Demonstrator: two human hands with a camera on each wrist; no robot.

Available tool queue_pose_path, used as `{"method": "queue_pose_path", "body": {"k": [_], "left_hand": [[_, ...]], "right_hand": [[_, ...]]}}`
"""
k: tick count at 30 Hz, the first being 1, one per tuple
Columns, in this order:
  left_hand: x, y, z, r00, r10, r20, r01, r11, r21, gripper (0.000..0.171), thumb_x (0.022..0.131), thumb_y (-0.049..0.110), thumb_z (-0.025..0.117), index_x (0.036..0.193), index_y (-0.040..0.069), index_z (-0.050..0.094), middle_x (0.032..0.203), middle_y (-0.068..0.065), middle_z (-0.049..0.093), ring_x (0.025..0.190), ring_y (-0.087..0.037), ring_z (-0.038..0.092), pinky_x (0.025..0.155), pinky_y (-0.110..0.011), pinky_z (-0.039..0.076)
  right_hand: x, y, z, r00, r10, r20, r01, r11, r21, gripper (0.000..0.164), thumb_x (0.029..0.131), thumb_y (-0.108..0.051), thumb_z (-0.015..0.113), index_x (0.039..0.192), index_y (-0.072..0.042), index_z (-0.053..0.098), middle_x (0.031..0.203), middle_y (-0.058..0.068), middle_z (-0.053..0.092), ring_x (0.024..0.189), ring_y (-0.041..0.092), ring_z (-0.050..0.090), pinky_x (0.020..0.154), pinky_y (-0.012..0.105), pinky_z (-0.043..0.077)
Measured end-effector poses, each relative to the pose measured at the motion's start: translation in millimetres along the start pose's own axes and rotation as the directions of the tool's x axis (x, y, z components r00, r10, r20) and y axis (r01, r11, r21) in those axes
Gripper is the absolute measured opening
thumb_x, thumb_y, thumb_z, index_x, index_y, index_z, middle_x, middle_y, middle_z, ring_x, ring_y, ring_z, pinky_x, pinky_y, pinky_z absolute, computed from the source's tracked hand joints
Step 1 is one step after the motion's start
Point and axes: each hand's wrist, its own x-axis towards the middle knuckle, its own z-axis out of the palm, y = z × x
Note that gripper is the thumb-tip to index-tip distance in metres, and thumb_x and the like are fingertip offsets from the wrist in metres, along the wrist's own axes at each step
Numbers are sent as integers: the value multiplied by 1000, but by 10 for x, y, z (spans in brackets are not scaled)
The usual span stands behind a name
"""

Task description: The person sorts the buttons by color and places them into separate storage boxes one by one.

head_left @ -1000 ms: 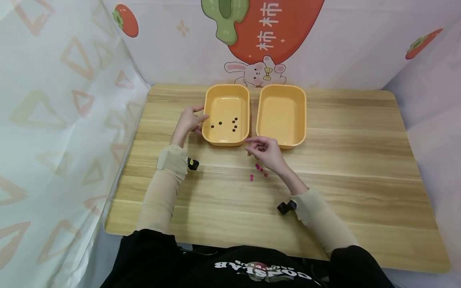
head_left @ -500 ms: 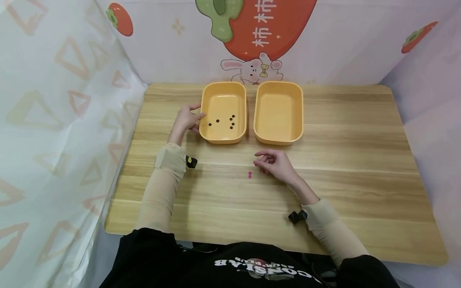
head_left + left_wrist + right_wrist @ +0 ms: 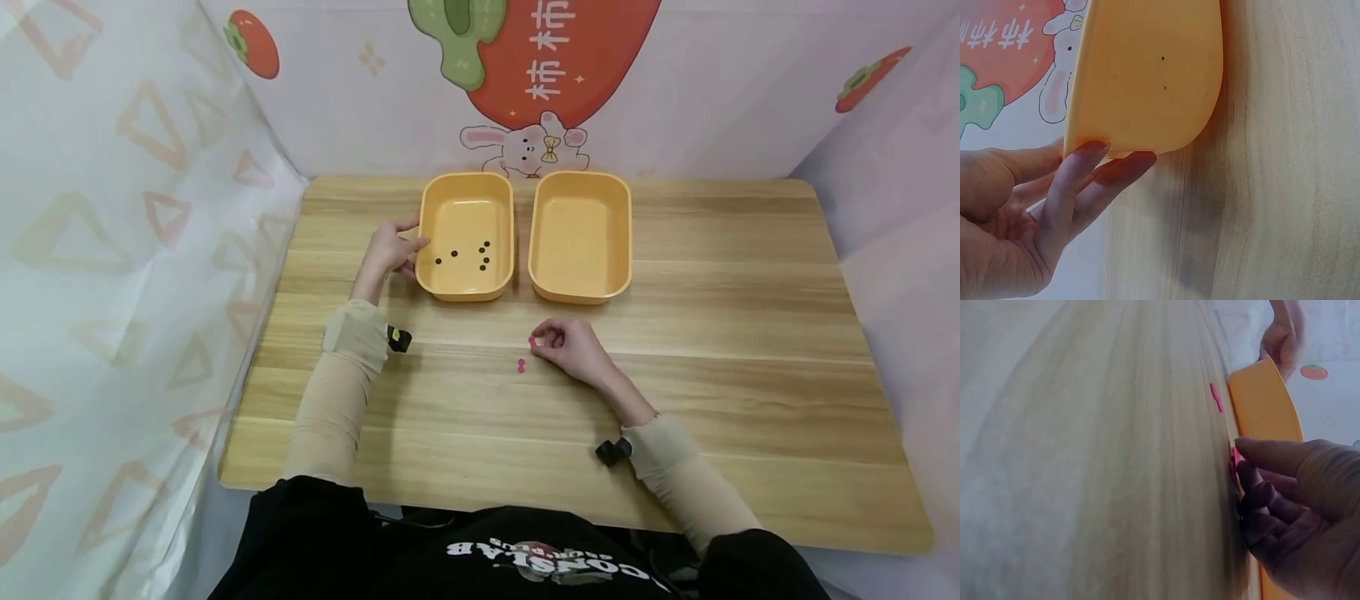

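Observation:
Two small pink discs (image 3: 521, 366) lie together on the table, left of my right hand (image 3: 576, 350). The thumb and forefinger of that hand pinch another small pink disc (image 3: 1237, 455), low over the wood; its other fingers are curled in. My left hand (image 3: 390, 250) holds the left yellow plastic bin (image 3: 465, 293) by its left wall, thumb at the rim and fingertips against the outside. Several small dark round pieces (image 3: 454, 253) are scattered over that bin's floor. The right yellow bin (image 3: 581, 250) has nothing inside it. Any discs beneath the right hand are hidden.
Both bins stand side by side at the back of the wooden table (image 3: 720, 333), near a printed backdrop (image 3: 360, 117). A black wrist camera (image 3: 613, 452) sits by the right wrist, another (image 3: 399, 338) by the left.
The right hand has moved from the gap before the bins back toward the body and right, down to the pink discs, and now pinches one. The left hand keeps its hold on the bin.

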Motion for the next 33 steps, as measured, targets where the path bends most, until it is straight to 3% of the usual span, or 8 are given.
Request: {"method": "queue_pose_path", "body": {"k": [8, 14, 23, 27, 31, 33], "left_hand": [[-2, 24, 0, 1000, -10, 3, 10, 1000, -8, 64, 110, 19, 69, 169, 14, 45, 135, -38, 70, 50, -13, 72, 59, -35, 71], [2, 46, 8, 1000, 3, -1, -3, 1000, -10, 62, 110, 16, 68, 168, 12, 47, 134, -37, 71, 49, -15, 72, 55, -36, 70], [14, 63, 34, 999, 7, -37, -6, 1000, 22, 60, 108, 11, 68, 166, 12, 50, 134, -36, 72, 44, -13, 68, 52, -35, 68], [17, 62, 46, 999, 7, -48, -6, 1000, 28, 60, 108, 10, 67, 165, 12, 50, 132, -35, 73, 44, -13, 67, 51, -34, 68], [25, 60, 54, 999, 4, -54, -3, 1000, 22, 60, 108, 9, 67, 165, 12, 51, 130, -35, 73, 45, -13, 67, 51, -34, 68], [27, 59, 57, 998, 4, -56, -3, 1000, 17, 59, 108, 9, 67, 165, 12, 51, 130, -35, 73, 45, -13, 68, 52, -34, 68]], "right_hand": [[5, -48, 47, 998, 46, -45, -48, 998, -39, 5, 95, -5, 84, 98, -2, 83, 84, 11, 74, 71, 12, 58, 62, 18, 45], [-9, 48, 101, 995, -37, -89, 30, 996, -87, 5, 93, -10, 88, 96, -8, 85, 90, 8, 70, 71, 10, 49, 62, 22, 36], [-39, 107, 117, 990, -109, -94, 102, 991, -83, 6, 94, -9, 87, 92, -10, 82, 88, 5, 71, 71, 8, 51, 63, 21, 40], [-32, 137, 85, 994, -63, -89, 67, 997, 45, 6, 100, -7, 81, 99, -3, 77, 85, 11, 73, 67, 4, 55, 59, 18, 44], [1, 182, 22, 992, -7, -129, 34, 977, 212, 9, 102, 0, 75, 105, 8, 75, 92, 24, 76, 68, 1, 57, 58, 13, 47], [17, 198, -5, 989, 8, -146, 28, 970, 242, 11, 103, 0, 74, 108, 10, 77, 98, 29, 77, 71, 0, 56, 61, 11, 47]]}}
